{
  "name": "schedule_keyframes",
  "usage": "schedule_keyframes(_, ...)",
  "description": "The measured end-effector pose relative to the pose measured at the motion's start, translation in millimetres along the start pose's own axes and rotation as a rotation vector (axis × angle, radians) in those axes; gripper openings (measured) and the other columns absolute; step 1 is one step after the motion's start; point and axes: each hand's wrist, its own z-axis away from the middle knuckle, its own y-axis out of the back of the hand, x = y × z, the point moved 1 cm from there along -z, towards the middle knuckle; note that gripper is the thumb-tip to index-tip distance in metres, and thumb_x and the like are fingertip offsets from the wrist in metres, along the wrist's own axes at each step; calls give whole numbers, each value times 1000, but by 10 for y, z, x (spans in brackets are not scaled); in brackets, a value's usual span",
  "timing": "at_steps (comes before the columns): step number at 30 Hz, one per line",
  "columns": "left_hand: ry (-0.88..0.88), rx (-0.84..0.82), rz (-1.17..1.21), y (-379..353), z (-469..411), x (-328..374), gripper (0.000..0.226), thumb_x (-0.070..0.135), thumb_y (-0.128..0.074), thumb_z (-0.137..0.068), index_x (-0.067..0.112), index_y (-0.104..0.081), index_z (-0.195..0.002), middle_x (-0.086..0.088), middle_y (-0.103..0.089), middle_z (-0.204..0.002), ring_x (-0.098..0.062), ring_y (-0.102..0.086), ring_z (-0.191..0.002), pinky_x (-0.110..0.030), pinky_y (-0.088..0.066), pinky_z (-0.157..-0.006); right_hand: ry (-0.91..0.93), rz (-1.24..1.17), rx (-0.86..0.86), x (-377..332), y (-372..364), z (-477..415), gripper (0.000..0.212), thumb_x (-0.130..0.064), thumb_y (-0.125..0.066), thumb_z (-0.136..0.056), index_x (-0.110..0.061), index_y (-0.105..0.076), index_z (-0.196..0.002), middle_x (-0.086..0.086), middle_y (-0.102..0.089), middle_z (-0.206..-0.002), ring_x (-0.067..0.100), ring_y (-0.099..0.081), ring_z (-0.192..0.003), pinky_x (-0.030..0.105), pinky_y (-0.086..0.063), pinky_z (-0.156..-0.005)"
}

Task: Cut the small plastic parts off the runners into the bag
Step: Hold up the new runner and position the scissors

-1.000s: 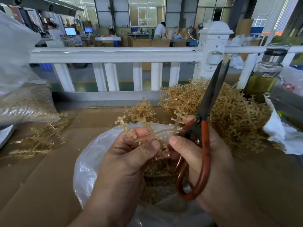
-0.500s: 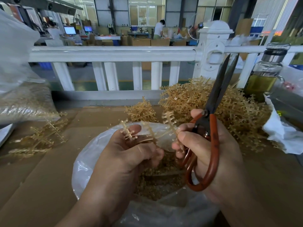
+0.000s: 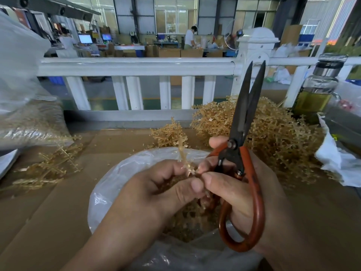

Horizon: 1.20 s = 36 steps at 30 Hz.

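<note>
- Both grips are busy: left hand [image 3: 156, 192] pinches a runner [image 3: 182, 153] by its lower end. Right hand [image 3: 244, 192] is clenched through the red loop of the scissors [image 3: 244, 118], its thumb tip touching the same runner.
- Runner stands over the bag [image 3: 117, 173] mouth, long axis near upright.
- Scissors point up, blades nearly closed, just right of the runner. Likely they must tip left across the stem.
- Cut parts [image 3: 187, 222] lie inside the bag; the uncut pile [image 3: 273, 133] sits beyond it, to the right.
- No legible writing.

So the runner [image 3: 182, 153] stands upright now instead of lying across the left hand [image 3: 156, 192]. The right hand [image 3: 244, 192] fingers [image 3: 213, 178] have closed in on its base, and the scissors [image 3: 242, 133] have swung up nearly vertical.
</note>
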Motion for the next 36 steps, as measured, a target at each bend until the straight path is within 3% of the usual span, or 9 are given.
schedule_keyframes(3, -6, 36, 163, -4, -27, -51, 22, 36, -88, -67, 18, -78, -77, -10, -77, -83, -19, -74, -82, -22, -55, -76, -10, 22, 17, 8, -6, 9, 58, -43, -87, -64, -44, -63, -117, 1, -74, -98, 27, -75, -84, 38, -56, -71)
schedule_keyframes(7, 1, 107, 310, -6, -32, -81, 21, 27, -84, -71, 11, -75, -80, -21, -75, -86, -32, -74, -79, -32, -57, -74, -47, -25, 40, 3, -24, 11, 62, -51, -90, -63, -40, -63, -118, 2, -73, -97, 31, -75, -82, 39, -58, -71)
schedule_keyframes(11, 27, 281, 469, 115, -61, -43, 15, 24, -80, -77, 14, -68, -75, -14, -65, -73, -23, -63, -62, -33, -56, -61, -85, -128, 29, -26, -18, 0, 52, -36, -90, -71, -35, -65, -116, 6, -71, -90, 35, -73, -77, 37, -58, -67)
schedule_keyframes(17, -11, 359, 573, 180, -83, -19, 23, 31, -72, -76, 13, -61, -84, -18, -68, -79, -22, -63, -63, -29, -56, -56, -159, -31, -40, -53, -17, -8, 55, -46, -91, -62, -38, -68, -112, 12, -69, -86, 38, -72, -71, 37, -57, -60)
schedule_keyframes(19, -21, 371, 575, 189, -88, -28, 21, 30, -74, -74, 15, -62, -81, -18, -68, -76, -21, -64, -61, -28, -55, -53, -163, 109, -72, -101, -22, -13, 60, -67, -86, -55, -47, -67, -108, 10, -71, -84, 31, -71, -65, 33, -55, -56)
schedule_keyframes(23, -62, 401, 515, 243, -105, -55, 18, 29, -79, -68, 20, -65, -74, -15, -67, -73, -21, -61, -60, -29, -57, -56, -61, 546, -79, -173, 49, -34, 71, -96, -57, -51, -60, -56, -113, -16, -70, -88, 1, -68, -70, 18, -51, -57)
schedule_keyframes(27, -106, 380, 514, 285, -113, -75, 16, 23, -81, -74, 23, -64, -74, -8, -67, -73, -17, -63, -63, -28, -57, -59, -94, 743, -159, -226, 64, -43, 70, -103, -43, -50, -71, -42, -112, -24, -64, -98, -5, -64, -87, 22, -47, -76)
schedule_keyframes(31, -151, 350, 586, 301, -122, -76, 15, 24, -78, -76, 22, -63, -74, -7, -62, -76, -18, -62, -70, -27, -56, -66, -148, 876, -210, -249, 68, -59, 68, -103, -40, -49, -73, -39, -109, -42, -51, -113, -21, -55, -97, 5, -46, -71)
schedule_keyframes(36, -174, 363, 613, 340, -116, -75, 15, 22, -78, -76, 21, -63, -75, -8, -61, -77, -18, -62, -69, -33, -56, -71, -203, 968, -261, -256, 33, -45, 71, -106, -33, -44, -75, -33, -108, -51, -43, -112, -26, -48, -99, 17, -47, -77)
